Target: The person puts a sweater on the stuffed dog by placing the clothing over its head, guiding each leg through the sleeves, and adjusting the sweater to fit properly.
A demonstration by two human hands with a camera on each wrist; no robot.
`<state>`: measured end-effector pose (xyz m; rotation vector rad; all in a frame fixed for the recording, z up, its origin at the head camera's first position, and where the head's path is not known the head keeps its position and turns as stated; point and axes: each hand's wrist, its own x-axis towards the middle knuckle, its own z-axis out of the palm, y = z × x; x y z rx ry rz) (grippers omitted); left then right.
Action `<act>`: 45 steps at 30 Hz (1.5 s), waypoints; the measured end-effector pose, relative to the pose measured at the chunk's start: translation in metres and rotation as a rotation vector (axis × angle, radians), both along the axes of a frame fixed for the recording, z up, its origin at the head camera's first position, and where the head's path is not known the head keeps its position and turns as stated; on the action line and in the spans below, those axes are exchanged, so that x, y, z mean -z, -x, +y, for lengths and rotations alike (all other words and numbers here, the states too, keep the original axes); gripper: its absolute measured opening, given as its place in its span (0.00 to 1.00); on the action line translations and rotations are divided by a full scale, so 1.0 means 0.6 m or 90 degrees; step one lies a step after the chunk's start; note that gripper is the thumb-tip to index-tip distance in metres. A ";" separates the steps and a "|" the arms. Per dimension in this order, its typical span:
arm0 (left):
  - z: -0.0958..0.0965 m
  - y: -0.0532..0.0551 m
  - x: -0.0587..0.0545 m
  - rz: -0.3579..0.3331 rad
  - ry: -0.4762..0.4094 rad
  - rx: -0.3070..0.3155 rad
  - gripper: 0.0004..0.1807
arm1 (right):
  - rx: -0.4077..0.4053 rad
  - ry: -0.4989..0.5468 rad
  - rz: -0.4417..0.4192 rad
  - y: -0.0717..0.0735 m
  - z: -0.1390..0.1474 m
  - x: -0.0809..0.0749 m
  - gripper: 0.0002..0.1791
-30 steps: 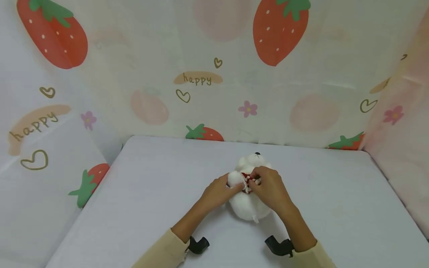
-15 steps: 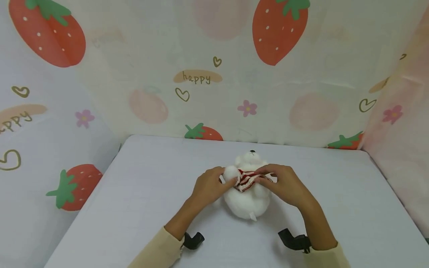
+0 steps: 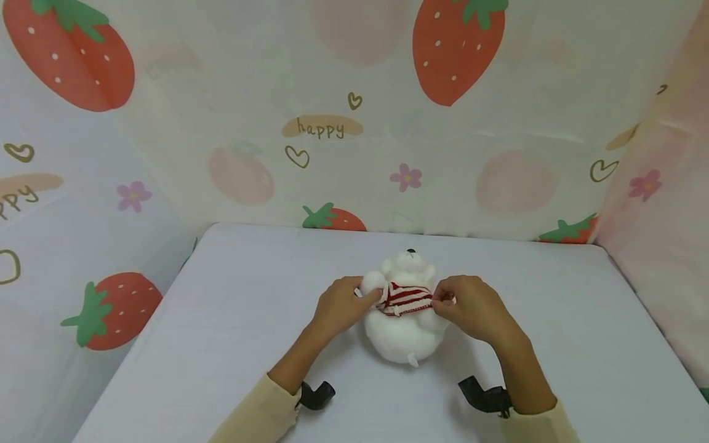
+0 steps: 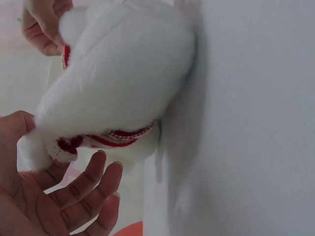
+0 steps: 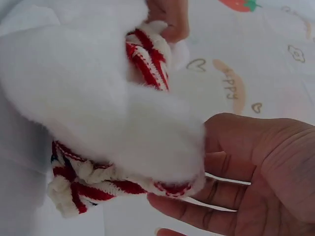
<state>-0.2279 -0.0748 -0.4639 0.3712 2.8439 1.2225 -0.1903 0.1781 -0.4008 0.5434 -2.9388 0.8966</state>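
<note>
A white plush bear (image 3: 407, 339) leans back on the table, its dark nose toward the far side. A red-and-white striped knit sweater (image 3: 407, 299) spans its front. My left hand (image 3: 342, 306) pinches the bear's arm on the left. In the left wrist view that arm's rounded tip (image 4: 34, 153) sits by the thumb, the other fingers spread below. My right hand (image 3: 471, 306) pinches the sweater at the opposite arm. The right wrist view has the thumb against the white fur and fingers behind the knit edge (image 5: 172, 189); more striped knit (image 5: 93, 191) runs behind the bear.
The white table (image 3: 266, 277) reaches back to a strawberry-print cloth backdrop (image 3: 327, 172), with side panels left and right. Black curved wrist mounts (image 3: 318, 395) stick out from the sleeves (image 3: 260, 409).
The right hand has moved outward to the right, and the bunched striped knit now lies spread across the bear's front. The left hand keeps its hold; in view, it and the bear shift slightly left.
</note>
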 end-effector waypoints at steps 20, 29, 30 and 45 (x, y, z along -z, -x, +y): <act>0.026 -0.025 -0.045 0.288 0.006 0.231 0.32 | -0.090 0.128 0.016 0.013 -0.003 -0.002 0.05; 0.034 -0.019 -0.048 0.279 -0.001 0.196 0.35 | 0.003 0.019 0.001 0.002 0.001 -0.019 0.02; 0.034 -0.019 -0.048 0.276 0.000 0.198 0.35 | 0.006 -0.005 0.000 0.000 -0.002 -0.016 0.02; 0.061 -0.015 -0.046 0.290 0.026 0.137 0.31 | -0.015 0.114 0.053 -0.004 -0.016 -0.004 0.06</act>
